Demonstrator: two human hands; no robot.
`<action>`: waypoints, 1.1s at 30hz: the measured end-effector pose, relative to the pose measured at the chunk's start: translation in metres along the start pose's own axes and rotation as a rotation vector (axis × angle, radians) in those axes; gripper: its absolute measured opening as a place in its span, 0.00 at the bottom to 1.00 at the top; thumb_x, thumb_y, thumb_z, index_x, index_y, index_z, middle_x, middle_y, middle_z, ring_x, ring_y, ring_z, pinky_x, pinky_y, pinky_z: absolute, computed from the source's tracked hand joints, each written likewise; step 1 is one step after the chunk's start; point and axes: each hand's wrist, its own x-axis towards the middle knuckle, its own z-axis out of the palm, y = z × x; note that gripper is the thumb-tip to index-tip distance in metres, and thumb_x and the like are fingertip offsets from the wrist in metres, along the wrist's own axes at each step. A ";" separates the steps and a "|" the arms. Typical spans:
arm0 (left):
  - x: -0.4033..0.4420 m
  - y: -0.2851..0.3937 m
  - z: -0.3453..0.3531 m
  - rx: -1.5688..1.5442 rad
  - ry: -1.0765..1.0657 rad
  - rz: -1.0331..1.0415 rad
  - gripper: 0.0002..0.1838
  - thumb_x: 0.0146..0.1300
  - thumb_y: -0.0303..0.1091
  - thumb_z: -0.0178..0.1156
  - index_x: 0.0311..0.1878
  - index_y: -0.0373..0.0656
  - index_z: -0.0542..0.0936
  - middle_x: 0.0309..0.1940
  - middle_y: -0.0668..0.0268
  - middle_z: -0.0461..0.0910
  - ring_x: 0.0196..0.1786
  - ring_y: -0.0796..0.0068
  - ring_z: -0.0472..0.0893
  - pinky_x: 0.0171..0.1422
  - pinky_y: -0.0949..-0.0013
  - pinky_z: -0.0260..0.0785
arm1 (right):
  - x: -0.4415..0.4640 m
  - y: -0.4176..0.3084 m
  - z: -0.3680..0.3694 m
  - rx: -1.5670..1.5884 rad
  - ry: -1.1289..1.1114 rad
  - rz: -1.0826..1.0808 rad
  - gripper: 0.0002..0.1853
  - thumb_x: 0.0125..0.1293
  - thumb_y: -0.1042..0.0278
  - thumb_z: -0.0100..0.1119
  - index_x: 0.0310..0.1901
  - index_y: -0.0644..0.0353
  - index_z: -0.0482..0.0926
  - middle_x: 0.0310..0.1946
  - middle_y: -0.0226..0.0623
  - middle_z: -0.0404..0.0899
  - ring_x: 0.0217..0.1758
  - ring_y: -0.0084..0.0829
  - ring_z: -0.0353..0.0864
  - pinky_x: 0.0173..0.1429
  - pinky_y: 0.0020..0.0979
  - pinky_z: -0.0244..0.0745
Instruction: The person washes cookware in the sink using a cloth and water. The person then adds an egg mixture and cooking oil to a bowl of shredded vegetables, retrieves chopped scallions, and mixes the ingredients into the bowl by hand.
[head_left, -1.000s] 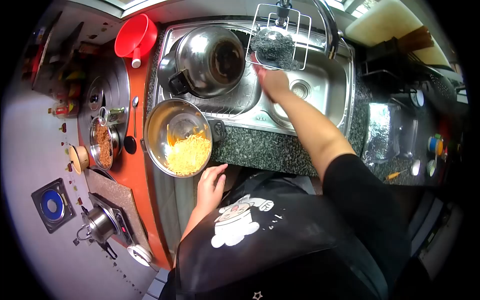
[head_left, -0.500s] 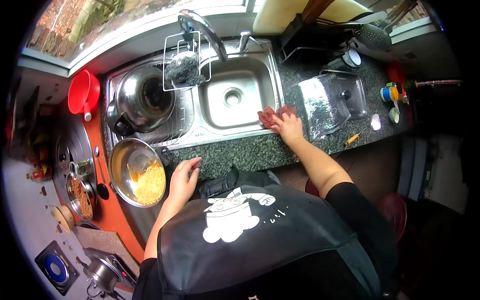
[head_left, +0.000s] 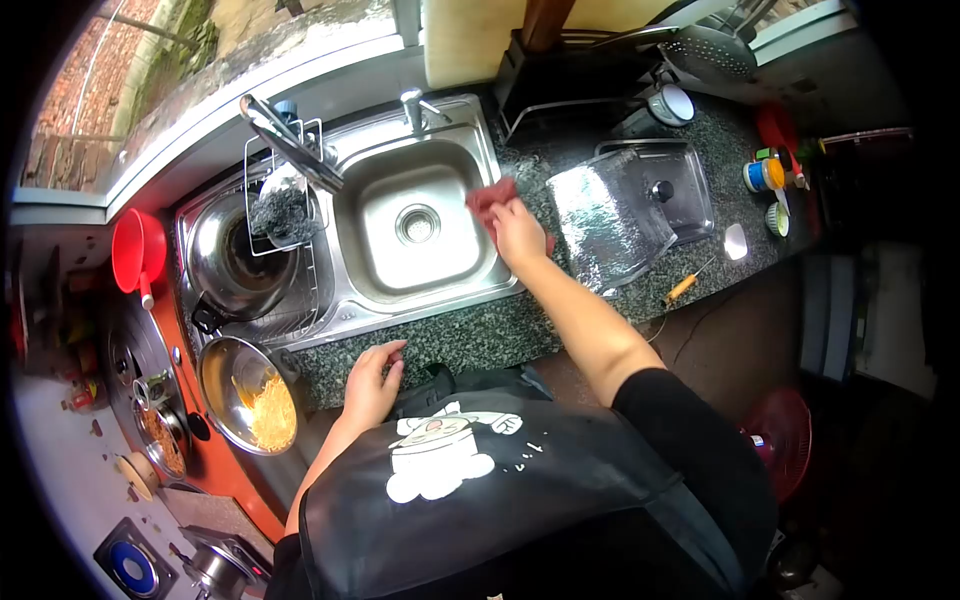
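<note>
My right hand (head_left: 519,235) is closed on a dark red cloth (head_left: 490,197) at the right rim of the steel sink (head_left: 420,225). Part of the cloth shows below my fingers on the granite counter (head_left: 440,340). Near the counter's front edge, my left hand (head_left: 374,378) has its fingers apart and holds nothing. To its left, a steel pot (head_left: 215,385) contains yellow shreds (head_left: 272,415). Over the drainboard's left side hangs a wire rack (head_left: 250,180) with a dark scouring pad (head_left: 282,217) in it.
A large upturned steel pot (head_left: 215,250) lies on the drainboard, beside a red dipper (head_left: 138,250). Right of the sink are a foil sheet (head_left: 600,215), a glass-like lidded tray (head_left: 695,190), a yellow-handled tool (head_left: 681,288) and small jars (head_left: 763,176). A faucet (head_left: 290,145) arches over the sink's left.
My right hand has gone from the wire rack to the sink's right side, where it now holds the cloth and has moved up along the rim. The view has shifted right.
</note>
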 end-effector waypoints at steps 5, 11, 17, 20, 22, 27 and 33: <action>0.055 0.014 0.036 -0.171 -0.181 -0.118 0.27 0.55 0.34 0.67 0.58 0.40 0.72 0.41 0.59 0.78 0.41 0.69 0.79 0.49 0.67 0.71 | -0.072 0.002 -0.049 1.291 0.003 0.401 0.09 0.64 0.75 0.54 0.46 0.62 0.75 0.48 0.34 0.75 0.51 0.27 0.73 0.60 0.30 0.66; 0.149 0.046 0.089 -0.700 -0.301 0.061 0.22 0.61 0.25 0.60 0.58 0.39 0.68 0.51 0.63 0.74 0.56 0.71 0.72 0.62 0.67 0.66 | -0.099 -0.024 -0.100 1.612 -0.305 0.380 0.16 0.64 0.76 0.55 0.54 0.61 0.70 0.54 0.32 0.72 0.59 0.27 0.69 0.65 0.32 0.61; 0.158 0.079 0.089 -0.806 -0.542 -0.282 0.03 0.70 0.30 0.50 0.43 0.43 0.70 0.37 0.69 0.75 0.41 0.80 0.75 0.48 0.73 0.71 | -0.154 0.021 -0.091 1.575 -0.040 0.421 0.10 0.60 0.83 0.53 0.39 0.55 0.69 0.44 0.30 0.72 0.49 0.23 0.72 0.58 0.28 0.66; 0.152 0.106 0.084 -1.126 -0.512 -0.388 0.03 0.72 0.30 0.45 0.44 0.44 0.68 0.41 0.63 0.75 0.44 0.73 0.77 0.48 0.68 0.72 | -0.175 0.032 -0.112 1.894 0.304 0.407 0.11 0.60 0.82 0.55 0.39 0.55 0.67 0.47 0.33 0.72 0.54 0.28 0.71 0.61 0.35 0.66; 0.156 0.121 0.085 -1.096 -0.570 -0.337 0.03 0.71 0.31 0.46 0.44 0.44 0.68 0.40 0.63 0.75 0.44 0.73 0.77 0.48 0.68 0.72 | -0.191 0.040 -0.143 2.088 0.274 0.457 0.15 0.63 0.70 0.56 0.52 0.57 0.69 0.56 0.38 0.70 0.62 0.35 0.68 0.68 0.44 0.60; 0.211 0.131 0.131 -0.416 -0.785 -0.052 0.19 0.66 0.40 0.58 0.54 0.42 0.68 0.50 0.55 0.73 0.52 0.66 0.76 0.56 0.65 0.70 | -0.228 0.069 -0.077 2.087 0.141 0.773 0.23 0.71 0.56 0.42 0.60 0.63 0.68 0.58 0.38 0.72 0.63 0.35 0.69 0.69 0.43 0.63; 0.306 0.139 0.217 0.091 -0.074 0.002 0.46 0.45 0.54 0.72 0.63 0.38 0.66 0.59 0.43 0.66 0.59 0.50 0.73 0.59 0.61 0.70 | -0.248 0.047 -0.091 2.160 0.071 0.690 0.31 0.63 0.57 0.56 0.64 0.61 0.61 0.64 0.47 0.64 0.68 0.40 0.64 0.70 0.50 0.58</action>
